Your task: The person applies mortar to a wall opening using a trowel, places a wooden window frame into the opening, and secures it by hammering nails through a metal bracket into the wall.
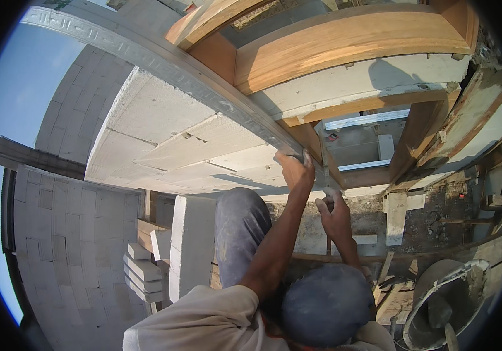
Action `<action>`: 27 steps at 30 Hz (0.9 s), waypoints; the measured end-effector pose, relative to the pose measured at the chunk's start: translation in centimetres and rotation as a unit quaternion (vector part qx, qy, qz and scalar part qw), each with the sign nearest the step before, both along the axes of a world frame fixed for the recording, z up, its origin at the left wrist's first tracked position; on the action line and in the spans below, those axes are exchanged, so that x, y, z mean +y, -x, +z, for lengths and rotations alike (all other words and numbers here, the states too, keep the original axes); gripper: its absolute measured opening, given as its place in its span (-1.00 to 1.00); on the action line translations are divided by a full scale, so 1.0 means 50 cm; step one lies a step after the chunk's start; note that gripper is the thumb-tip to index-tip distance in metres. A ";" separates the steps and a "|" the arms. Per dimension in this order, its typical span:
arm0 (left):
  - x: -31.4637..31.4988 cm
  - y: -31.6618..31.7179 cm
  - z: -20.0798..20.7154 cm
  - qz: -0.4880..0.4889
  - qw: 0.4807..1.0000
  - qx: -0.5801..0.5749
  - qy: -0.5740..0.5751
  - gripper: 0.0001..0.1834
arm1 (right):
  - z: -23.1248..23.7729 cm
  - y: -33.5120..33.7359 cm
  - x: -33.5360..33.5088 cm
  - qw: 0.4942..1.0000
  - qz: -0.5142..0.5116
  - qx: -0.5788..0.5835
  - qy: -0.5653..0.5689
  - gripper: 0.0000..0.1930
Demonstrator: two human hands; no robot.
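A long grey metal bar [163,73] with a stamped pattern slants from the upper left down to the middle, along the top of a pale block wall [169,146] and beside a wooden frame [350,41]. My left hand [296,171] is closed on the lower end of this bar, thumb and fingers on either side of it. Just below and to the right, my right hand [335,217] is closed, its fingers curled near the bar's end and the frame's lower corner. Whatever it holds there is too small to make out.
A mortar-crusted bucket [447,304] with a tool in it stands at the lower right. Stacked white blocks [144,272] and an upright white block [189,245] stand at lower left. Scrap boards [396,219] and rubble lie beyond my right hand. My grey-trousered knee [239,231] is beside the wall.
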State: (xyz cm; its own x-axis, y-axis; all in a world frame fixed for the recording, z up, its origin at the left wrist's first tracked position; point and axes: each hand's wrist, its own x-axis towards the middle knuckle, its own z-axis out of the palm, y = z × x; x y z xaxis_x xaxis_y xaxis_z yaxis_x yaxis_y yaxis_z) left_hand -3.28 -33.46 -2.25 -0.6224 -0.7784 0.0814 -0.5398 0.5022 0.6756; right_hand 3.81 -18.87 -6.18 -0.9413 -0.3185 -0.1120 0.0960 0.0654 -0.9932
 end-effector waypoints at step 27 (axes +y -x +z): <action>-0.073 -0.052 -0.276 0.131 0.450 0.317 -0.825 -0.49 | 0.172 0.145 -0.233 0.886 -0.065 0.246 -0.387 -0.61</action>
State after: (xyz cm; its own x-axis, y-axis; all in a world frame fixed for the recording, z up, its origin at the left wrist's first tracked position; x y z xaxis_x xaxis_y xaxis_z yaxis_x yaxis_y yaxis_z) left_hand -0.67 -37.09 -16.07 -0.7505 -0.1448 -0.6448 0.1282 -0.9891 0.0729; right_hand -3.45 -30.52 2.42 -0.9597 -0.2109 0.1855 -0.2802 0.7657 -0.5789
